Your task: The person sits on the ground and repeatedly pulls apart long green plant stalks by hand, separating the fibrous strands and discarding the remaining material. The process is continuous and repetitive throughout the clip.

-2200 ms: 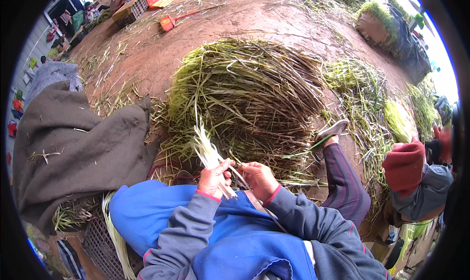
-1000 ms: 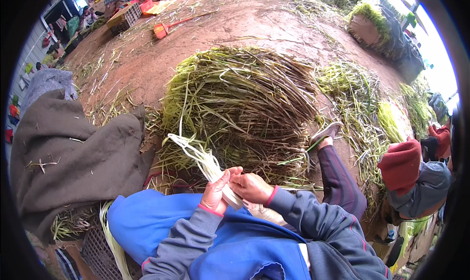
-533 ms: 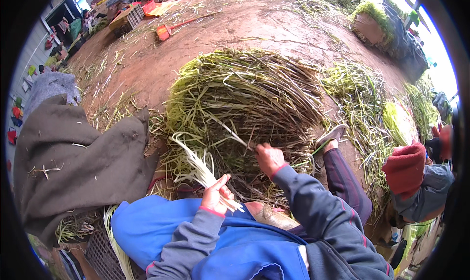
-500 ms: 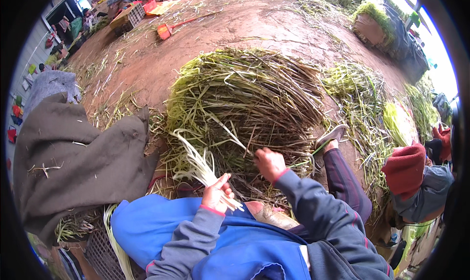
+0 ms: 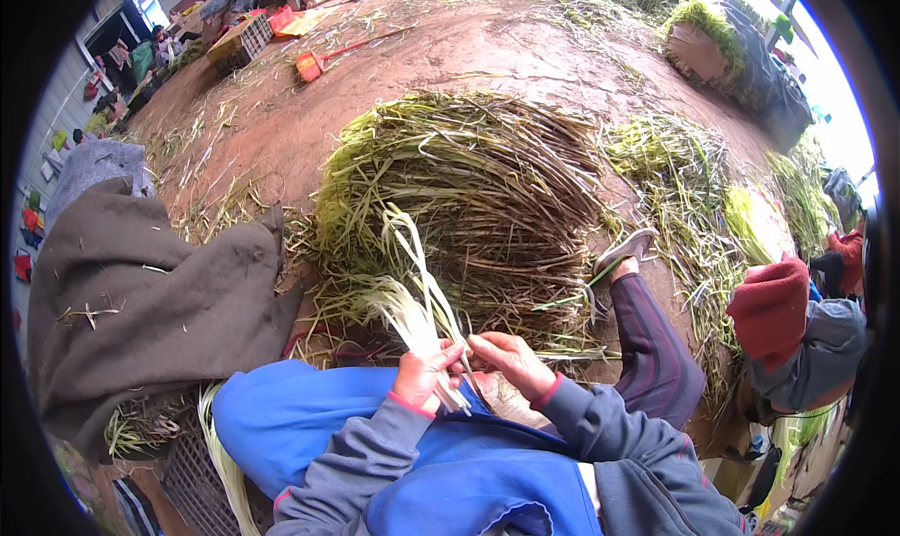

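Observation:
My left hand (image 5: 424, 378) is closed around a bunch of pale, peeled stalks (image 5: 401, 317), which look like blanched leeks or garlic greens. Their leafy tips fan up and away from me, and the white ends stick out below my fingers. Right beside it, my right hand (image 5: 511, 360) pinches a single longer stalk (image 5: 427, 271) near its lower end, its yellow-white leaves crossing over the bunch. The fingertips of both hands almost meet above my lap. In front of them lies a big heap of unpeeled stalks (image 5: 469, 175), leaves to the left, brown ends to the right.
A dark brown cloth (image 5: 159, 301) drapes over something at my left, with a plastic crate (image 5: 192, 484) below it. Loose leaves (image 5: 670, 166) litter the ground to the right. A red-orange dustpan (image 5: 309, 65) lies farther off. Another person's red and grey clothing (image 5: 773, 325) shows at the right.
My right hand has come back from the heap toward my left hand, bringing a stalk with it. The left hand still holds the bunch, almost in place.

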